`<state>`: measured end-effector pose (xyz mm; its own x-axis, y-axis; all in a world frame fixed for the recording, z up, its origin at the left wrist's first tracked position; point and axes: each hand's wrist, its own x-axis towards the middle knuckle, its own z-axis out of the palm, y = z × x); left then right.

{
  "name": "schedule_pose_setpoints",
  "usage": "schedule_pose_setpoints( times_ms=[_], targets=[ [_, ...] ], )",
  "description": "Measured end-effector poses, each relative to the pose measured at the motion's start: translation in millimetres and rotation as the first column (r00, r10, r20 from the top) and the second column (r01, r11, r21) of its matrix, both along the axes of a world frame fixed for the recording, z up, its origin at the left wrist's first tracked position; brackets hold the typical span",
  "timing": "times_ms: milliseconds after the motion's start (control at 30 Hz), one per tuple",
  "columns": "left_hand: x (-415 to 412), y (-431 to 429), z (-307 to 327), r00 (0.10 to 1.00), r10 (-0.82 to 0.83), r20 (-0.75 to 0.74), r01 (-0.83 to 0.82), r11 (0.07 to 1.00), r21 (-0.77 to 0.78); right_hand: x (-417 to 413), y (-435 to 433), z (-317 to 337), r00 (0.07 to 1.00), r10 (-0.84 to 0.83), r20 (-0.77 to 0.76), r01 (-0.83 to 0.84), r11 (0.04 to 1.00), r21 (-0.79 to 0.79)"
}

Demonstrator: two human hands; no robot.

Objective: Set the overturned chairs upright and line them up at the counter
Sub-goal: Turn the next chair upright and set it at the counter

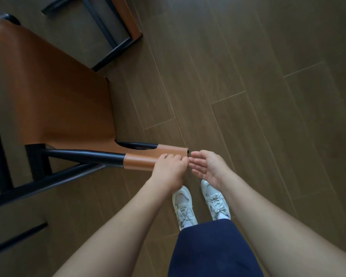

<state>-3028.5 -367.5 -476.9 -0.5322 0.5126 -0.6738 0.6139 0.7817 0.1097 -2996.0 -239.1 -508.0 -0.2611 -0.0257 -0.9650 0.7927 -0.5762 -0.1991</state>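
Tan leather sleeves the black tube of the chair (pixel 58 100) where the left hand (pixel 169 170) grips it, fingers curled over. The tube runs sideways, its free end pointing at the right hand (pixel 208 166), which hovers just beside it with palm wide and fingers relaxed. The seat spreads beyond the left hand, and a second chair (pixel 128 21) shows farther off

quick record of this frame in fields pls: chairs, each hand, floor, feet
near chair: tan seat, black frame, left of the person
left hand: grips the tan-wrapped rail of the near chair
right hand: open, palm up, at the rail's end, holding nothing
second chair: top of view, mostly cut off
floor: wood planks
shoes: white, laced, below the hands
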Motion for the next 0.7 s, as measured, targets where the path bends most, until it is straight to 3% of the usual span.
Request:
schedule_pose_setpoints(
  times_ms=[133, 433, 700],
  targets=[
    [-3, 4, -7, 0.997, -0.041, -0.060, 0.040, 0.999, -0.032, 2, -14, -2, 0.994, -0.098, 0.047, 0.101, 0.994, -0.049],
    [-10, 4, 1, 0.998, -0.049, -0.040, 0.047, 0.998, -0.048, 3, -33, 3, 0.913, -0.386, 0.134, 0.402, 0.907, -0.126],
    [-13, -14, 21, 0.998, 0.002, -0.060, -0.004, 1.000, -0.020, 0, -37, 22, 0.882, -0.436, 0.180, 0.466, 0.864, -0.193]
  ],
)
